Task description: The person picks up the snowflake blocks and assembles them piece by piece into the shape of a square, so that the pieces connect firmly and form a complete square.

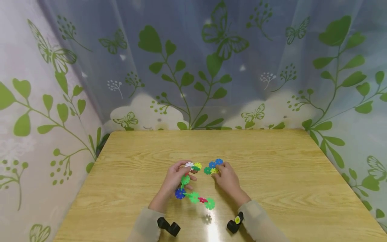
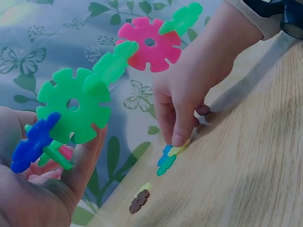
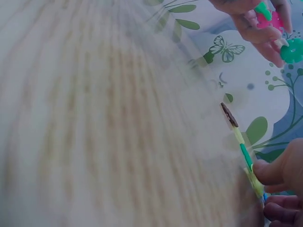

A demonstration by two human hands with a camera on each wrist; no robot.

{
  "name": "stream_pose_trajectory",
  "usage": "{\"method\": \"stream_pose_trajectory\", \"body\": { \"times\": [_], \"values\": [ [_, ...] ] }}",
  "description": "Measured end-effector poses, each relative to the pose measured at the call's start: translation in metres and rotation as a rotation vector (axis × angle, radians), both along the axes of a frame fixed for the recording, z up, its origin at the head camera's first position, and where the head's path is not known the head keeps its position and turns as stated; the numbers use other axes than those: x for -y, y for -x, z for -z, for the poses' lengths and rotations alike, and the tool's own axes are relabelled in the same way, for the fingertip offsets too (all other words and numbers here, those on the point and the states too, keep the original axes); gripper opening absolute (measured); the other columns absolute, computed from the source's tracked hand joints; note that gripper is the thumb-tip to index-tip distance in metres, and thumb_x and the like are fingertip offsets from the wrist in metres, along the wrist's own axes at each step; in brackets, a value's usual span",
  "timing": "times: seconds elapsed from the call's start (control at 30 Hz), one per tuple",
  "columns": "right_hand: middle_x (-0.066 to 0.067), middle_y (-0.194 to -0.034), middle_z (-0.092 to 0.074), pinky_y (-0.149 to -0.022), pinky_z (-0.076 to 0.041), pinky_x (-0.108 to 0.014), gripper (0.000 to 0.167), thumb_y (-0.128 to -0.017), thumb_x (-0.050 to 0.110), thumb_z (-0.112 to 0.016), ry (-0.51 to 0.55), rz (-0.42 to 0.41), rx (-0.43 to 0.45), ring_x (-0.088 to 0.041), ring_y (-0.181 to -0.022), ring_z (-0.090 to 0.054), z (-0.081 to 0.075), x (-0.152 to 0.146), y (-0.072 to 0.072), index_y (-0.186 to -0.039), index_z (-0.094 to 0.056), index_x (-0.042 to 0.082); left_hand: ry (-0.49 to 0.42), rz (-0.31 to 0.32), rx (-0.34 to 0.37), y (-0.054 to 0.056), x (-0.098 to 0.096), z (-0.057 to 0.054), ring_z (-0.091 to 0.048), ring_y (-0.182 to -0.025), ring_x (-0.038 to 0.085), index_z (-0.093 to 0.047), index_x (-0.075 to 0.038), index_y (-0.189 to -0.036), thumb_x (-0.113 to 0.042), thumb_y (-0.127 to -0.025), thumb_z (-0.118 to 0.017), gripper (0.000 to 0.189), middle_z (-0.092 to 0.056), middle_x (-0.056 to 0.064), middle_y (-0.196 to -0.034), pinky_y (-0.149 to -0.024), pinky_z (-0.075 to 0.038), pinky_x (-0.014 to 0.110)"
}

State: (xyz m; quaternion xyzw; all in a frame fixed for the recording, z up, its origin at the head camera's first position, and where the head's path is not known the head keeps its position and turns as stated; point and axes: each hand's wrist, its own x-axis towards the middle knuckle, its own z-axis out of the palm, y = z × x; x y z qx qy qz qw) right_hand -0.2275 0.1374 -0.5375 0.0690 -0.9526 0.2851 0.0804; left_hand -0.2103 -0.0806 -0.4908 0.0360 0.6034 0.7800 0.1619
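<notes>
My left hand [image 1: 173,179] holds a chain of flower-shaped plastic linking discs, its thumb and index finger at a white disc [image 1: 189,165]. The chain runs down through a dark blue disc [image 1: 180,193] and out to the right through green discs [image 1: 194,197] and a pink disc [image 2: 149,42], hanging above the table. My right hand [image 1: 228,178] reaches down to the tabletop and pinches a yellow disc [image 2: 179,148] between thumb and fingers. Beside those fingertips lie blue discs [image 1: 212,164] and a green disc [image 1: 207,170].
Between the hands, a brown disc [image 2: 139,202] and a bright yellow disc [image 1: 198,166] lie on the wooden table [image 1: 272,154]. A patterned curtain [image 1: 193,67] hangs behind the table's far edge. Black wrist cameras [image 1: 173,229] sit on both sleeves.
</notes>
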Motion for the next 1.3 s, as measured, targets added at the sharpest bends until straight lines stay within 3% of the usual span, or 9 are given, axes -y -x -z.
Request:
{"method": "stream_pose_trajectory", "body": {
  "times": [0.27,0.67,1.0,1.2,1.3],
  "values": [
    [-0.010,-0.097,-0.052,-0.062,-0.049,-0.034,0.032,-0.078,0.016,-0.075,-0.004,0.024,0.014,-0.020,-0.078,-0.052,0.005,-0.002,0.001,-0.104,-0.064,0.002,-0.025,0.015,0.000,0.000,-0.002,0.002,-0.066,-0.073,0.023,-0.047,-0.003,-0.125,-0.017,-0.093,-0.056,0.036,-0.050,0.037,-0.118,-0.048,-0.058,0.033],
    [0.001,-0.074,-0.056,-0.049,-0.042,-0.028,0.028,-0.081,0.013,-0.072,0.071,-0.015,0.031,-0.014,-0.062,-0.050,-0.001,-0.001,-0.004,-0.102,-0.053,0.011,-0.018,0.013,0.000,-0.001,-0.003,0.001,-0.066,-0.072,0.023,-0.043,-0.001,-0.128,-0.017,-0.093,-0.055,0.040,-0.055,0.031,-0.114,-0.047,-0.057,0.033],
    [0.002,-0.074,-0.055,-0.047,-0.043,-0.021,0.033,-0.083,0.002,-0.069,0.345,-0.111,-0.035,-0.009,-0.058,-0.049,-0.005,0.003,-0.010,-0.115,-0.064,0.007,-0.020,0.010,-0.005,-0.001,-0.003,0.001,-0.066,-0.075,0.026,-0.044,-0.009,-0.130,-0.017,-0.095,-0.052,0.037,-0.058,0.026,-0.110,-0.049,-0.058,0.036],
    [0.002,-0.072,-0.057,-0.045,-0.042,-0.020,0.029,-0.081,0.001,-0.070,0.444,-0.184,-0.086,-0.008,-0.058,-0.047,-0.011,0.008,-0.013,-0.110,-0.066,0.003,-0.010,0.011,-0.010,-0.001,-0.006,0.001,-0.066,-0.077,0.029,-0.045,-0.007,-0.128,-0.017,-0.096,-0.049,0.033,-0.056,0.029,-0.113,-0.050,-0.058,0.035],
    [0.002,-0.071,-0.059,-0.046,-0.042,-0.019,0.027,-0.082,0.002,-0.069,0.504,-0.202,-0.070,-0.010,-0.058,-0.050,-0.014,0.012,-0.015,-0.110,-0.066,0.004,-0.001,0.012,-0.012,-0.001,-0.008,0.001,-0.065,-0.078,0.032,-0.045,-0.005,-0.126,-0.017,-0.097,-0.049,0.032,-0.054,0.031,-0.114,-0.050,-0.058,0.037]
  ]
}}
